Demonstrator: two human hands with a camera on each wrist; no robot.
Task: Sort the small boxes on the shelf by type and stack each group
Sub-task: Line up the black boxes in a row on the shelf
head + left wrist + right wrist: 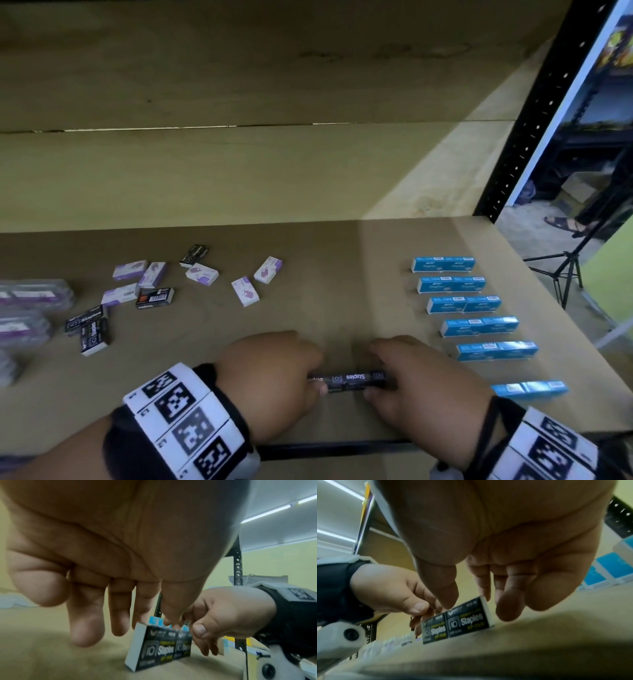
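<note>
Two black boxes [347, 379] stand on edge, end to end, near the front of the shelf [325, 274], each printed "10 Staples" in white with a line of yellow text too blurred to read. The left hand [270, 373] pinches the left box between thumb and fingers; the right hand [411, 380] pinches the right box the same way. In the head view the fingers hide both outer ends of the pair.

Further left lie loose black staple boxes [89, 329] among white-and-purple boxes [202, 274] whose print cannot be made out. To the right, blue boxes [479, 323] sit in neat paired rows marked "Staples"; the smaller label text is illegible. Clear packs with purple labels [30, 298] are cut off at the left edge and blurred.
</note>
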